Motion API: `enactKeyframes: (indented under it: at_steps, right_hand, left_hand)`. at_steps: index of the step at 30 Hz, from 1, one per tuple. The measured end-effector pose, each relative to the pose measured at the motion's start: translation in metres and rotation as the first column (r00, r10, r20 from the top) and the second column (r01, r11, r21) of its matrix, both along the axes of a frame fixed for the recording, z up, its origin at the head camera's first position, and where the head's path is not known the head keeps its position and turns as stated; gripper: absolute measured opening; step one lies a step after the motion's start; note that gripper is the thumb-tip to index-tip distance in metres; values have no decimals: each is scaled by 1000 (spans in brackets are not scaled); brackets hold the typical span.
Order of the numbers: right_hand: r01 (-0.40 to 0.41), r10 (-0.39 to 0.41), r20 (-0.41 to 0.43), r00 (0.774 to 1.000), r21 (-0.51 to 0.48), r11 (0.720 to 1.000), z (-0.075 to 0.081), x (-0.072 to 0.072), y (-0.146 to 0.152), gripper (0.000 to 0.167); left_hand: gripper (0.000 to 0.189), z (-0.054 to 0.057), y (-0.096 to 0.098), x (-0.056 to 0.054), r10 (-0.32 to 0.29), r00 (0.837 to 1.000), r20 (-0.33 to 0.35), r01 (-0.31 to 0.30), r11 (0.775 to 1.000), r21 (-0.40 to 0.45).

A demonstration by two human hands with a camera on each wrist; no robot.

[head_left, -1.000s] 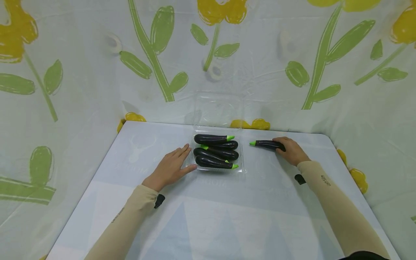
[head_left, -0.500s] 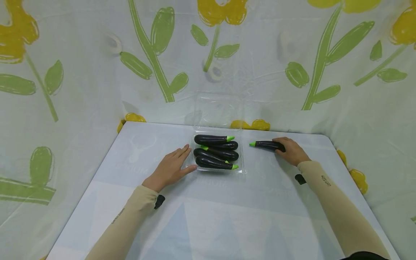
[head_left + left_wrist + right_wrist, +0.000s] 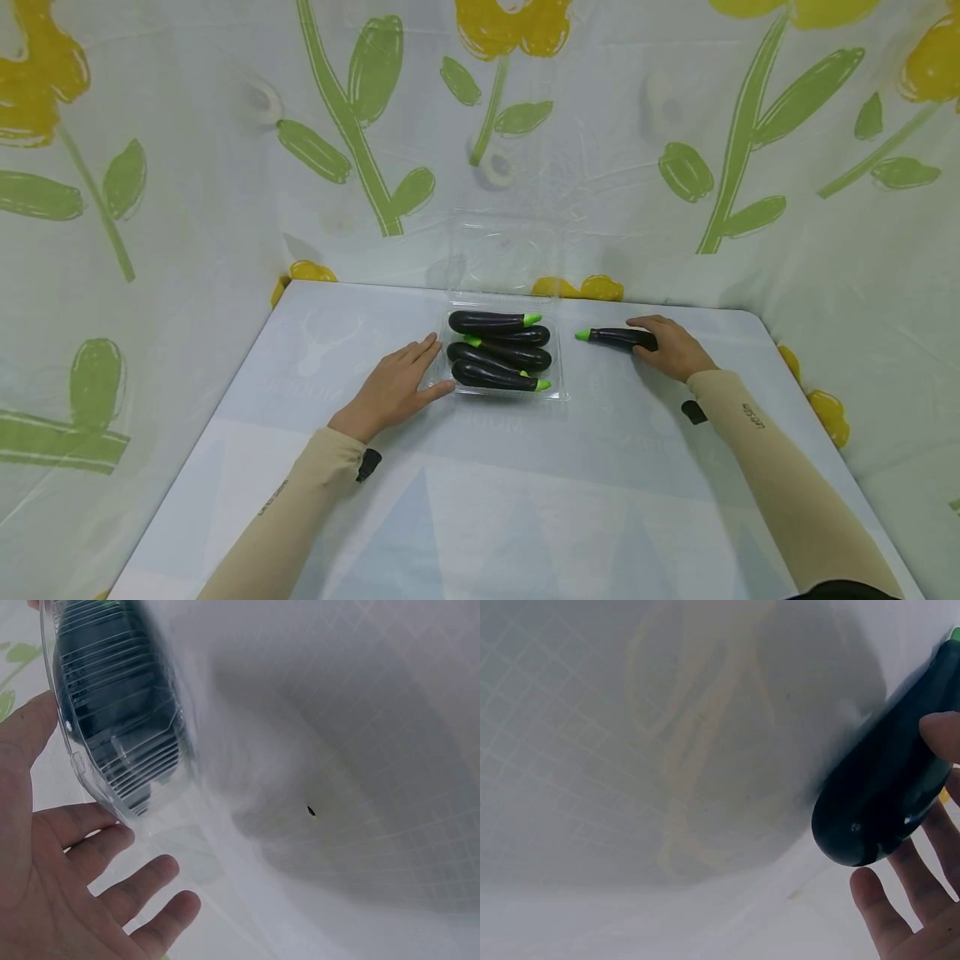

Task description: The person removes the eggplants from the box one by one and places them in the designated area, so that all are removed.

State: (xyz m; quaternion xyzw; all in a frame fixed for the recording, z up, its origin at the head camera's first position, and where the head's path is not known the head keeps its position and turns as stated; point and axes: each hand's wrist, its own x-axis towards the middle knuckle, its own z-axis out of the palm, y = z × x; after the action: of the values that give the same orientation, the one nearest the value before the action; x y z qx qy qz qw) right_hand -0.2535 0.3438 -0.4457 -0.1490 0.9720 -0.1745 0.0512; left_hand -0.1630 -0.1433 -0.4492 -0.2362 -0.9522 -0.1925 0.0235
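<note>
A clear plastic clamshell box (image 3: 561,395) lies on the table, holding several dark purple eggplants (image 3: 493,376) with green stem ends. The left hand (image 3: 390,390) rests against the box's left side. Its fingers are spread, with thumb and fingertips right at the rim, as the left wrist view shows. To the right of the box, the right hand (image 3: 673,350) grips another eggplant (image 3: 617,337) by its thick end, the green stem pointing left towards the box. In the right wrist view the thumb (image 3: 943,736) lies over this eggplant, with fingers on its other side.
The clear lid (image 3: 504,254) of the box stands raised at the back, in front of a curtain (image 3: 600,200) printed with yellow flowers and green leaves. This curtain surrounds the white table (image 3: 480,517) at the back and both sides.
</note>
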Motion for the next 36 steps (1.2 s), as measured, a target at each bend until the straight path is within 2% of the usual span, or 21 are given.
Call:
enactKeyframes:
  at_steps: [18, 27, 36]
  right_hand:
    - [-6, 7, 10, 1000, -43, 999, 5, 5, -5, 51]
    - [2, -8, -80, 997, -75, 997, 6, 2, -14, 48]
    - [11, -23, -114, 993, -106, 994, 17, -1, -37, 52]
  left_hand:
    - [80, -1, -2, 1, -1, 1000, 6, 1, 1000, 16]
    - [81, -2, -2, 1, -3, 1000, 15, 3, 1000, 5]
    - [82, -2, -2, 1, -2, 1000, 18, 2, 1000, 2]
